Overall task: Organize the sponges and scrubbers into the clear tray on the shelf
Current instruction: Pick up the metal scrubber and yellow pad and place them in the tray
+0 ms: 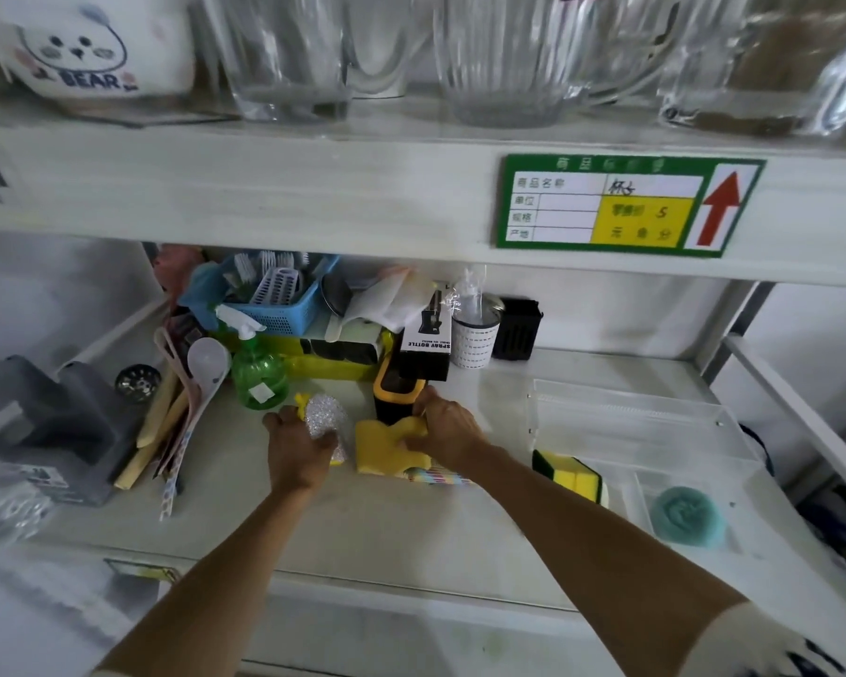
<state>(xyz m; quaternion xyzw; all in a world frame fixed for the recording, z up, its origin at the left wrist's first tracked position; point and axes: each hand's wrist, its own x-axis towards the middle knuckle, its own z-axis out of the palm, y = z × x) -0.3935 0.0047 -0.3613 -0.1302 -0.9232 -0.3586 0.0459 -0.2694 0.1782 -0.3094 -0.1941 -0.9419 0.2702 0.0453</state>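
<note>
Tray (pixel 606 408) holds a green-yellow sponge (pixel 570 476) and teal scrubber (pixel 687 515); left hand (pixel 299 447) grasps silver scrubber (pixel 326 417), right hand (pixel 448 432) yellow sponge (pixel 382 447).

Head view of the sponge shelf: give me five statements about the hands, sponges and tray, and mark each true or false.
1. The left hand grips a silvery scrubber. True.
2. The right hand holds the green spray bottle. False: it grips a yellow sponge; the green spray bottle stands untouched.
3. A teal scrubber lies in the clear tray. True.
4. The clear tray sits on the upper shelf. False: it shares the lower shelf with the sponges.
5. The yellow-green sponge is at the tray's left edge. True.
</note>
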